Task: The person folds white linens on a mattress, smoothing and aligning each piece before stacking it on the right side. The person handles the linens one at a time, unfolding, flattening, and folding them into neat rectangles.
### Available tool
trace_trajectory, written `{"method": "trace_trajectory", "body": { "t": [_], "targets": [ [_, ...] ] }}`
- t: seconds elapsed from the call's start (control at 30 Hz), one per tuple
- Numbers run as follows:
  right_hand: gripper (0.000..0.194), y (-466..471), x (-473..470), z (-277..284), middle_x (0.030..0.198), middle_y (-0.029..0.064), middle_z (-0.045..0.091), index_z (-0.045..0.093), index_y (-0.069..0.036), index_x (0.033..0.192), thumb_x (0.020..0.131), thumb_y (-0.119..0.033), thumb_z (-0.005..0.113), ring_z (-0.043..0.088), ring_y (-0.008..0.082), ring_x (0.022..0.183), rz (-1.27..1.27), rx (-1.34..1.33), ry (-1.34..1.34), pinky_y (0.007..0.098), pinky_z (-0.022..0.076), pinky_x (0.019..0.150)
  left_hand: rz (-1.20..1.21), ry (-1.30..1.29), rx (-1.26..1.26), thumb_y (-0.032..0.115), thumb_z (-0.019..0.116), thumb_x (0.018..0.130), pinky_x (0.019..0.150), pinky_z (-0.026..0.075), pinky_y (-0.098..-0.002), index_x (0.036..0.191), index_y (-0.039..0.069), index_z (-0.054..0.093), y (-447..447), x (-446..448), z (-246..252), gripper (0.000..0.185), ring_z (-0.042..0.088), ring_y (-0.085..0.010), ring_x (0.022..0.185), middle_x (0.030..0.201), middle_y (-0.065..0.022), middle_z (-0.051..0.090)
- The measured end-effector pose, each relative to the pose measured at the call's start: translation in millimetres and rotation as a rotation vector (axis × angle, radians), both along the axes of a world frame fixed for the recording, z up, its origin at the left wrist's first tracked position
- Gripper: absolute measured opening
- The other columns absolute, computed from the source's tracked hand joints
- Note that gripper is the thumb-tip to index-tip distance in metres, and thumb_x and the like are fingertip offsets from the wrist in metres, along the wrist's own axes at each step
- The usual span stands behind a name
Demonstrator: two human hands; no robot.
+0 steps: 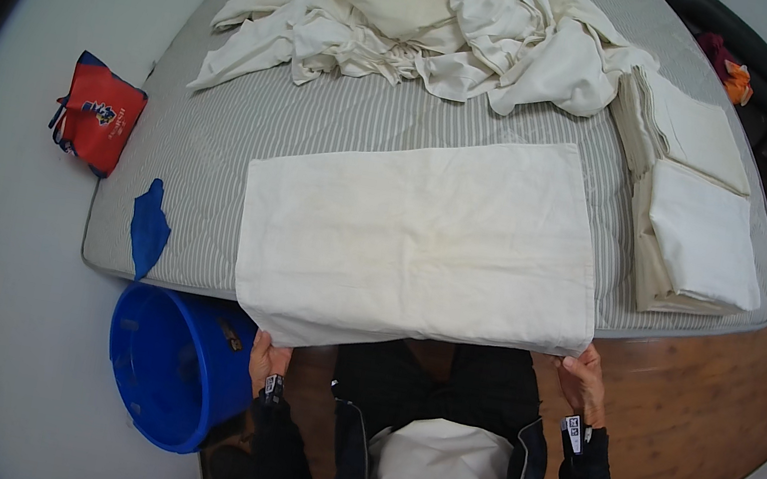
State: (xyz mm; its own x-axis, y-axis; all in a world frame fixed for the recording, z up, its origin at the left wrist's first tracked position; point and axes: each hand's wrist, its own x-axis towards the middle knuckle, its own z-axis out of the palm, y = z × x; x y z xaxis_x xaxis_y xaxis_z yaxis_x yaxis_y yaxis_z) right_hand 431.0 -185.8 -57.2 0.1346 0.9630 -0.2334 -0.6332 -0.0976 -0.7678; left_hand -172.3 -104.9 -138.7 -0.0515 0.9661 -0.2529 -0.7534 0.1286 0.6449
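Observation:
A white rectangular cloth (pixel 422 238), perhaps a pillowcase, lies spread over the near part of a striped mattress (pixel 219 128). Its near edge hangs past the mattress edge towards me. My left hand (pixel 268 359) grips the near left corner, with the fingertips hidden under the fabric. At the near right corner, my right hand (pixel 581 383) pinches the cloth between thumb and fingers. Faint creases and yellowish patches show on the cloth's surface. To its right stand two neighbouring stacks of folded white cloths, a near stack (pixel 704 232) and a far stack (pixel 698 132).
A crumpled heap of white cloths (pixel 434 27) covers the mattress's far side. At the left are a blue rag (pixel 150 227), a red and blue bag (pixel 100 116) against the wall, and a blue plastic tub (pixel 167 371) on the floor. Wooden flooring (pixel 689 412) shows at right.

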Motion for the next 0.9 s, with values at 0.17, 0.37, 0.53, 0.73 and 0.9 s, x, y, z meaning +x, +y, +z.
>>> {"method": "trace_trajectory", "body": {
  "t": [0.17,0.37,0.53,0.73,0.9],
  "targets": [
    [0.023,12.0,9.4,17.6,0.096,0.0028,0.076,0.077,0.002,0.104,0.086,-0.01,0.084,0.066,0.0088,0.086,0.05,-0.1,-0.435,0.0277,0.0517,0.08,-0.148,0.141,0.061,0.005,0.069,0.097,0.121,0.036,-0.0508,0.155,0.001,0.039,17.1,3.2,37.2,0.066,0.051,-0.0299,0.141,0.154,-0.0171,0.052],
    [0.017,11.6,16.0,26.0,0.079,-0.0034,0.07,0.079,0.003,0.091,0.09,-0.014,0.083,0.055,0.0026,0.07,0.018,-0.141,-0.638,0.0225,0.0415,0.062,-0.241,0.468,-0.042,0.011,0.071,0.099,0.117,0.041,-0.0453,0.141,-0.002,0.058,29.3,-13.8,46.4,0.045,0.059,-0.0272,0.132,0.142,-0.0149,0.064],
    [0.012,9.6,15.5,35.0,0.079,-0.0056,0.066,0.075,0.002,0.09,0.093,-0.009,0.079,0.052,0.0023,0.071,0.037,-0.225,-0.733,0.0211,0.0394,0.061,-0.247,0.53,-0.226,0.011,0.068,0.102,0.109,0.047,-0.0403,0.141,-0.001,0.056,23.5,-10.4,44.8,0.043,0.064,-0.0266,0.123,0.132,-0.0146,0.069],
    [0.011,-16.4,12.1,56.9,0.09,-0.0005,0.067,0.063,-0.004,0.088,0.095,-0.001,0.071,0.055,0.0033,0.077,-0.063,-0.062,-0.563,0.0188,0.0416,0.068,-0.009,0.596,-0.074,0.002,0.068,0.099,0.09,0.052,-0.0325,0.116,0.003,0.058,-27.1,-13.0,76.3,0.019,0.065,-0.0166,0.094,0.102,-0.0098,0.07],
    [0.021,-22.7,26.4,112.7,0.109,0.0066,0.071,0.07,0.003,0.113,0.092,0.003,0.068,0.064,0.0091,0.091,0.169,-0.002,-0.518,0.0231,0.0484,0.081,0.056,0.423,0.103,0.006,0.065,0.101,0.089,0.058,-0.0329,0.114,0.002,0.069,-52.2,-24.7,125.7,0.014,0.073,-0.0205,0.097,0.11,-0.0146,0.075]
  ]
}}
